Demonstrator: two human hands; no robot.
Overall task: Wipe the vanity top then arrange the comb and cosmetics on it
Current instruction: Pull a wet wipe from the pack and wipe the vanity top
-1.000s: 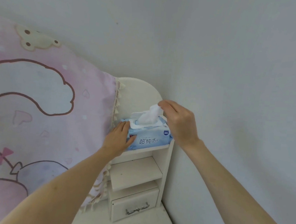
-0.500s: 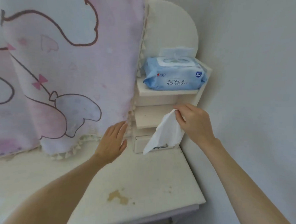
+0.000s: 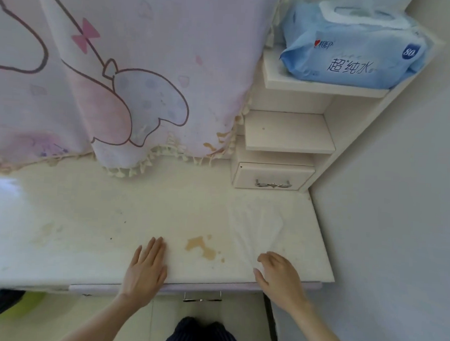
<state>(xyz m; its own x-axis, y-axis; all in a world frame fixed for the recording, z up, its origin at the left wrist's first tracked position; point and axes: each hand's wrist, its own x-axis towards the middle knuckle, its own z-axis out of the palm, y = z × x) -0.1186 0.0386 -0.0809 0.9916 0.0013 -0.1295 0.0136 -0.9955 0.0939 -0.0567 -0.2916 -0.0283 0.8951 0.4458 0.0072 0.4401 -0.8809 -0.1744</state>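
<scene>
Wipes are no longer being pulled from the pack: the white wet wipe (image 3: 257, 224) has been brought down and is now spread flat on the cream vanity top (image 3: 112, 216), at its right side. Half a second ago it was held up in the air by the small drawer (image 3: 272, 176). The left hand (image 3: 145, 268), which was raised near the pink cloth (image 3: 120, 60), has been laid flat on the top by the front edge, fingers straight and together. A brown stain (image 3: 201, 247) is seen between the two hands. The blue wipes pack (image 3: 355, 54) is kept on the upper shelf (image 3: 314, 86) with its lid up. The pink cloth hangs over the back of the top. The right hand (image 3: 278, 274) is bent, and the near corner of the wipe is pinched by its fingertips.
</scene>
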